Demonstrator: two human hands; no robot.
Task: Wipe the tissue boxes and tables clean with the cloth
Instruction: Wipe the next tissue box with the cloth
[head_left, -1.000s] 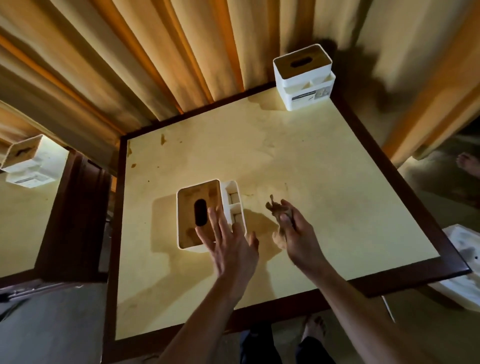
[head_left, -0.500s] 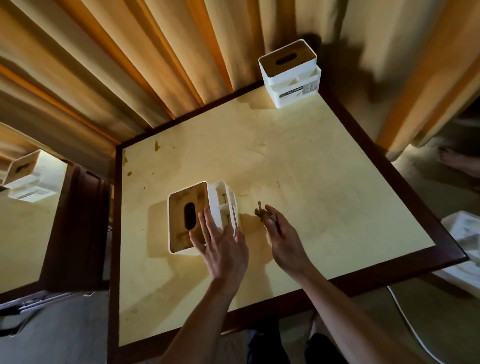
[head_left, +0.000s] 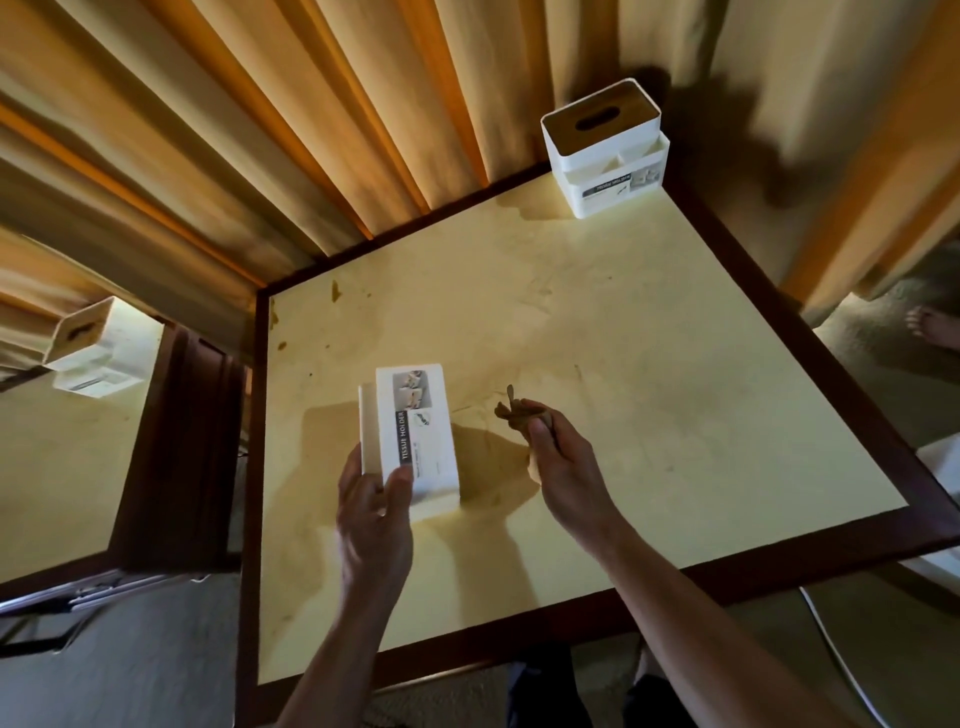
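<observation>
A white tissue box (head_left: 415, 431) with a "TISSUE HOLDER" label is tipped on its side over the left middle of the pale yellow table (head_left: 649, 374). My left hand (head_left: 375, 499) grips its near end, thumb on the labelled face. Just right of the box, my right hand (head_left: 558, 457) holds a small crumpled brown cloth (head_left: 511, 413) above the table. A second white tissue box (head_left: 605, 145) with a wooden lid stands upright at the table's far corner. Brown stains mark the tabletop near its far left edge.
Orange-tan curtains (head_left: 311, 130) hang right behind the table. A second table (head_left: 57, 467) at the left carries another tissue box (head_left: 91, 345). A person's bare foot (head_left: 935, 330) shows at the right, and a white object (head_left: 943, 467) sits past the right corner.
My left hand went from resting on the upright box to gripping it, and the box is now tipped on its side with the label up. My right hand stayed beside it with the cloth.
</observation>
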